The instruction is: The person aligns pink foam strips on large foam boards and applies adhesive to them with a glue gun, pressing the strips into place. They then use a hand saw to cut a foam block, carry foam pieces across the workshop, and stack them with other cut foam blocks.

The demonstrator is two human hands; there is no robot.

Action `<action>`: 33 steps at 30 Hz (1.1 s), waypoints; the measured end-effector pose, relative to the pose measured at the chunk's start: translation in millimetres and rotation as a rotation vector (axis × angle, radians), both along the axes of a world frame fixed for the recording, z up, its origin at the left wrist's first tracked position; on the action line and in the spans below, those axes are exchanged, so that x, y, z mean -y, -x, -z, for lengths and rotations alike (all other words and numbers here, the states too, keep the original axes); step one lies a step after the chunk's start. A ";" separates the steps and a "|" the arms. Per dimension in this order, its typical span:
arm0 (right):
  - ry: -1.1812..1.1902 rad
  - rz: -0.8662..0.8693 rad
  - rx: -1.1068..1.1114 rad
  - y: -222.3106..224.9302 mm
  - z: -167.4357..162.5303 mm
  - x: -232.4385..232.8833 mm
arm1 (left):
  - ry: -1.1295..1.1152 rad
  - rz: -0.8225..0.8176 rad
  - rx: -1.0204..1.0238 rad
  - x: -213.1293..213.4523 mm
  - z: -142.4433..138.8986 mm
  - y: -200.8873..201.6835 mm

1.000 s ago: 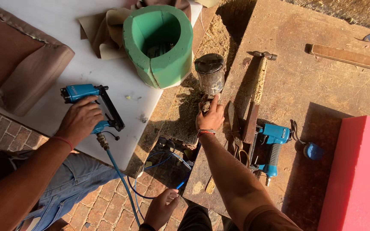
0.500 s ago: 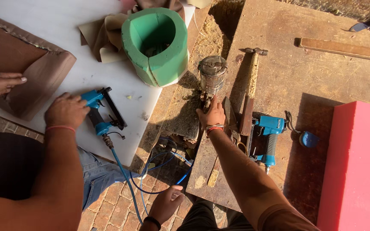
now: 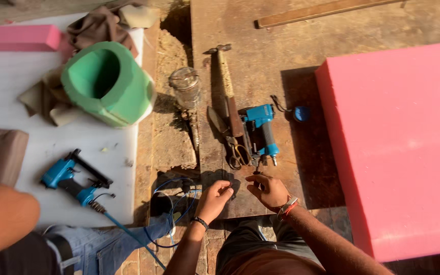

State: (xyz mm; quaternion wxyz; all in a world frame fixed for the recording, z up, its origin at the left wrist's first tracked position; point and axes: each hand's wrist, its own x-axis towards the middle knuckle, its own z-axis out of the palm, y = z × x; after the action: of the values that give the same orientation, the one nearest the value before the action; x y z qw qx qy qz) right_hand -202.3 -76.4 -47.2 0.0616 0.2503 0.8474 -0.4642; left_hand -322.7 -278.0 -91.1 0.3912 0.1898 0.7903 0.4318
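My right hand [image 3: 268, 191] has left the glass jar [image 3: 185, 86] and joins my left hand [image 3: 215, 196] just below the blue nail gun [image 3: 262, 133]. The right grip narrowly pinches a small dark piece [image 3: 255, 173]; I cannot tell what the left grip holds. This looks like fiddly handling that calls for steady fingers.

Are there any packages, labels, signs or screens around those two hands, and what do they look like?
No screens, signs or packages show.
Nearest to a container: a clear jar with a lid, on the dirt strip between the white sheet and the wooden board; no label can be made out.
Blue nail gun, on the board just beyond the right hand and left hand: any marking is too small to tell.
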 end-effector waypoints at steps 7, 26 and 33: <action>-0.099 0.647 -0.084 -227.2 -44.4 -83.1 | -0.008 0.338 0.049 -147.4 -15.4 -83.2; 0.903 1.279 -0.320 -496.7 44.9 -135.9 | -0.121 -0.344 0.642 -329.9 28.8 -358.4; 0.805 1.577 -0.830 -508.5 -12.5 -126.1 | -0.380 0.158 0.120 -275.0 3.0 -340.7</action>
State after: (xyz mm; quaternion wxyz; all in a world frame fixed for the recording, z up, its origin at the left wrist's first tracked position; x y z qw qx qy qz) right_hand 306.2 49.6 -34.7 -0.4888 0.5222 0.1695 -0.6780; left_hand 18.0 -3.0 -94.1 0.4274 0.2953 0.6525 0.5517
